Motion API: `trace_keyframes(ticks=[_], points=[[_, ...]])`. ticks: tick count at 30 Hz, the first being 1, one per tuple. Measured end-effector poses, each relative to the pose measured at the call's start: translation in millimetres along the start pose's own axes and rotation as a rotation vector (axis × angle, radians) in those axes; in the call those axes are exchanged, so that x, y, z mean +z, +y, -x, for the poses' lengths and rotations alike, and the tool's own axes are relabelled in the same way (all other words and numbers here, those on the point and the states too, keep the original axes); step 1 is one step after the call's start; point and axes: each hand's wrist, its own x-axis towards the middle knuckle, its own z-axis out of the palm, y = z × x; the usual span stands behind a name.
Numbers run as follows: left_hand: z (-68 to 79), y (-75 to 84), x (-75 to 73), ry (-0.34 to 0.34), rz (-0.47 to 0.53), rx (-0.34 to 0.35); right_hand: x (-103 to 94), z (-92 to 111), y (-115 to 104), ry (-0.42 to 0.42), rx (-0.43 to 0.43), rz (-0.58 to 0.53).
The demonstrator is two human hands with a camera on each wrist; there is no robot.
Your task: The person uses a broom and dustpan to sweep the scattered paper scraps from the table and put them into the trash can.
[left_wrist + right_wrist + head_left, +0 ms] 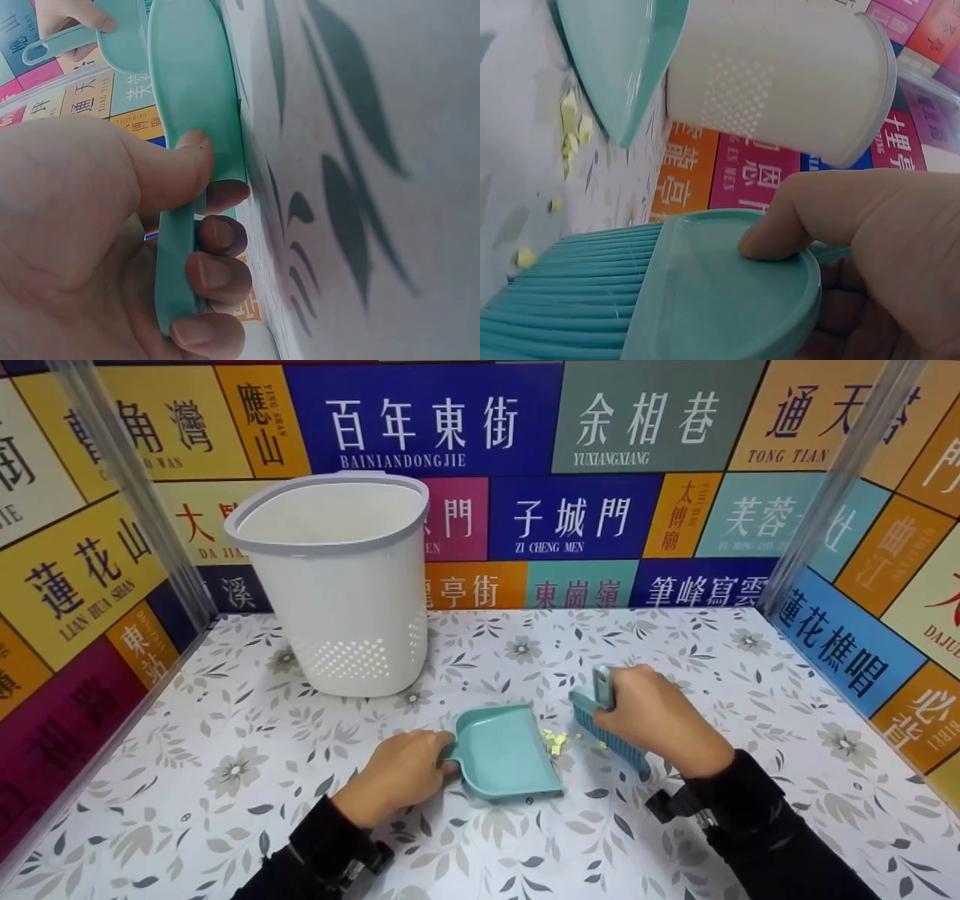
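Note:
My left hand [405,769] grips the handle of a teal dustpan [501,750], thumb on top and fingers curled underneath, as the left wrist view shows. The pan lies on the table with its wide mouth facing right. Just off that edge is a small heap of yellow scraps [556,742], with a few stray bits under the bristles. My right hand [651,716] holds a teal hand brush [727,285], its thumb pressed on the brush's back. The bristles [616,742] angle down to the table, right of the scraps.
A white waste bin [352,607] with a grey rim and small holes low in its wall stands behind the dustpan, to the left. A floral cloth [232,769] covers the table. Panels [424,420] with large Chinese lettering enclose the back and both sides.

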Motion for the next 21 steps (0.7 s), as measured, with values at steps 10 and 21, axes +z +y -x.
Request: trace_keyframes(ticks=[10,21], points=[[0.8,-0.5,-0.5,-0.012,0.023,-0.016,10.0,2.3,-18.5,-0.039,-0.046,-0.133],[-1.4,-0.4,-0.1,-0.02,0.025,-0.017,-24.8,-1.6,0.4,0.048,0.059,-0.262]])
